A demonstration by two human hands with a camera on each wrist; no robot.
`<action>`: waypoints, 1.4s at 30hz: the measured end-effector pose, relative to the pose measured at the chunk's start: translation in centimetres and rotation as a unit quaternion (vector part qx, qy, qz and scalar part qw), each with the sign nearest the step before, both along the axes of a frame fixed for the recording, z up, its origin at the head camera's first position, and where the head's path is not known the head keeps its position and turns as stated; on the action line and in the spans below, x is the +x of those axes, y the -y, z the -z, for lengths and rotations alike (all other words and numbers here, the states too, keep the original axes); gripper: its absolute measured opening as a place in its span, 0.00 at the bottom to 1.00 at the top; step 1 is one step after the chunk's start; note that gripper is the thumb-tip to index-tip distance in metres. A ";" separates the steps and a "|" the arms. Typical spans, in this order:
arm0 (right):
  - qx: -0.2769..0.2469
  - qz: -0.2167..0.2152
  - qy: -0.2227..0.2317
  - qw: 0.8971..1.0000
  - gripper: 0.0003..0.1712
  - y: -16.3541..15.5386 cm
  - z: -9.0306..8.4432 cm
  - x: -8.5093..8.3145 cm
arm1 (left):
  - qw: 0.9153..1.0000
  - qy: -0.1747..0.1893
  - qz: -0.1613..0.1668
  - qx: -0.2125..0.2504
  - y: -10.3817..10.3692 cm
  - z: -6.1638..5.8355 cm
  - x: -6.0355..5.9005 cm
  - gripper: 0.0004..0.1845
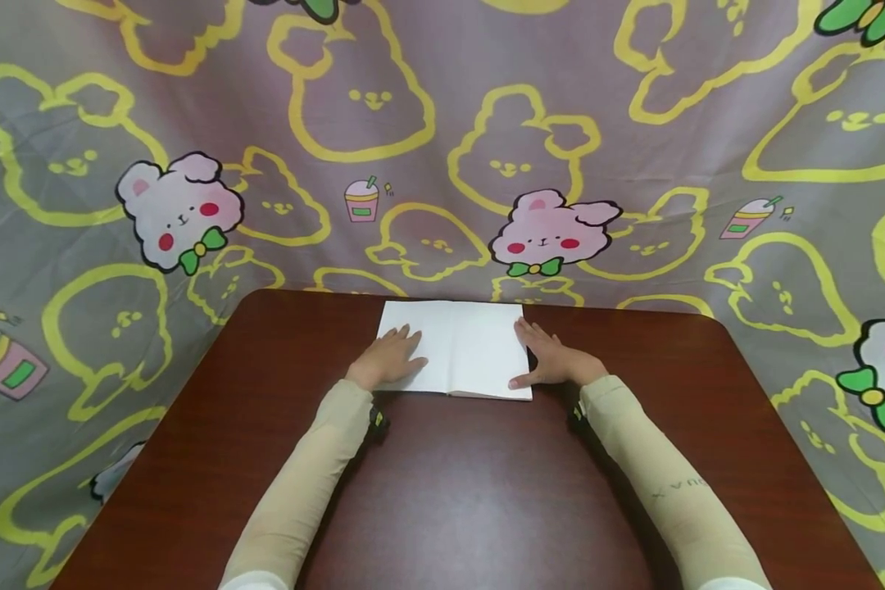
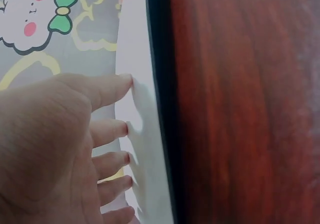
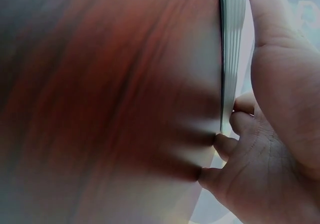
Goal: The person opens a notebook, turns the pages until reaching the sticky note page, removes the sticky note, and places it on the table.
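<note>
Stretching over one surface [image 1: 501, 500], two sleeves [image 1: 306, 483] lead to two hands. The left hand [image 1: 388, 360] rests with fingers [image 2: 111, 164] spread on the left page, grasping nothing; the right hand [image 1: 556, 360] is unclenched, thumb at the near right corner. Lifting both could let pages flip; pushing away could slide the one open book [image 1: 479, 348], near the far edge, off it. Beyond hangs patterned cloth [image 1: 406, 78].

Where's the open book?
In the head view, the book lies near the far edge of the table, left hand on its left page, right hand at its right edge.
</note>
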State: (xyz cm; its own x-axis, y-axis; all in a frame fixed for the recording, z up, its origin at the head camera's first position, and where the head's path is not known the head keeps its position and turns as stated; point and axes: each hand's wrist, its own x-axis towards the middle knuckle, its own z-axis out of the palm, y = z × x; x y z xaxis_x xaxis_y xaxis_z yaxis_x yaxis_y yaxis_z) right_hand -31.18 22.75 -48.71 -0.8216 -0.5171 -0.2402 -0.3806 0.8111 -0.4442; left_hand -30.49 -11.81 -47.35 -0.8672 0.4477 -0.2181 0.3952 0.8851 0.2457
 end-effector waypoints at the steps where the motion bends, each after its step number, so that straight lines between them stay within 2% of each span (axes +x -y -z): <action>1: 0.002 0.001 0.000 1.000 0.76 0.0 0.0 0.0 | 1.000 0.000 -0.003 0.000 -0.1 0.1 0.0 0.36; 6: -0.003 0.005 -0.002 1.000 0.75 -0.1 -0.1 0.1 | 1.000 -0.011 -0.007 0.007 -0.4 0.3 0.0 0.37; 14: -0.002 0.008 -0.004 1.000 0.74 -0.3 -0.1 0.3 | 0.999 -0.020 0.014 0.031 -1.1 1.0 0.2 0.35; 26: -0.013 0.008 0.000 1.000 0.75 -0.2 -0.3 0.3 | 1.000 -0.011 -0.001 0.024 -1.9 1.3 0.7 0.34; 32: -0.014 0.008 -0.003 1.000 0.75 -0.3 -0.3 0.0 | 0.999 -0.012 -0.007 0.035 -2.1 1.5 0.5 0.35; 42: -0.009 0.006 -0.002 1.000 0.74 -0.2 0.1 -0.1 | 0.999 0.001 -0.032 0.044 -2.3 1.5 0.9 0.35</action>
State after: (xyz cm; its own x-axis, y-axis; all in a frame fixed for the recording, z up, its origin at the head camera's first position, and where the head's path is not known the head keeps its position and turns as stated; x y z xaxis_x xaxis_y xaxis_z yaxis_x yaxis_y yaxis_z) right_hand -31.29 22.90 -48.84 -0.8288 -0.5110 -0.2281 -0.3726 0.8080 -0.4565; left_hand -29.63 -9.49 -48.88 -0.8943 0.4089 -0.1817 0.3383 0.8837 0.3235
